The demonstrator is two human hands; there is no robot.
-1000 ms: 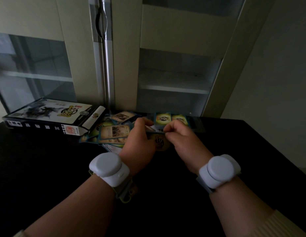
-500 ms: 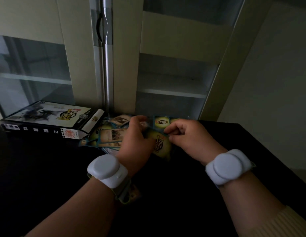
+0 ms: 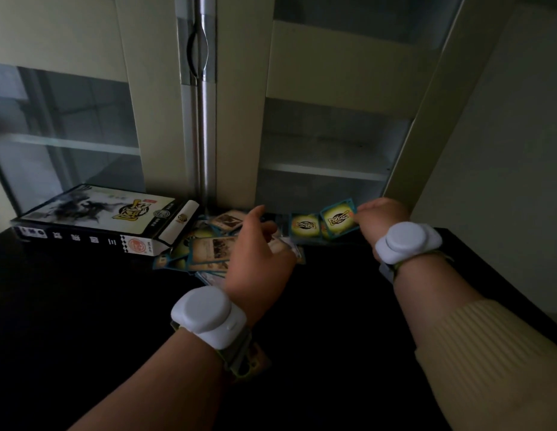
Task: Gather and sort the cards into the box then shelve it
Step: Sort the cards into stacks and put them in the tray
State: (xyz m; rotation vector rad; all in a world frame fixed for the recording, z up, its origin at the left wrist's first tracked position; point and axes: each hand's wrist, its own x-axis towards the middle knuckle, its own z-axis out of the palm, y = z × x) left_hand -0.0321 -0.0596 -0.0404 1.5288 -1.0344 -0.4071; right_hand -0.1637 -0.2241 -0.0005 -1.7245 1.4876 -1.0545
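A card box (image 3: pixel 96 220) with dark sides and a pale illustrated top lies at the back left of the black table, its end flap open toward the cards. Several cards (image 3: pixel 208 248) lie in a loose heap beside the flap, some face up, some face down. My left hand (image 3: pixel 258 259) hovers over the heap with fingers spread, holding nothing that I can see. To the right, my right hand (image 3: pixel 380 214) pinches a face-down card (image 3: pixel 339 219) with a yellow emblem, tilted above another face-down card (image 3: pixel 303 227) on the table.
The black table (image 3: pixel 84 306) runs to a right edge near the wall. Behind it stands a cream cabinet: a glass door (image 3: pixel 68 119) at left, a metal handle bar (image 3: pixel 204 104), and an open compartment with a shelf (image 3: pixel 330 172) at right.
My hands, close together over the cards, have parted. The right hand moved right to the back-right cards and holds one; the left hand opened over the heap.
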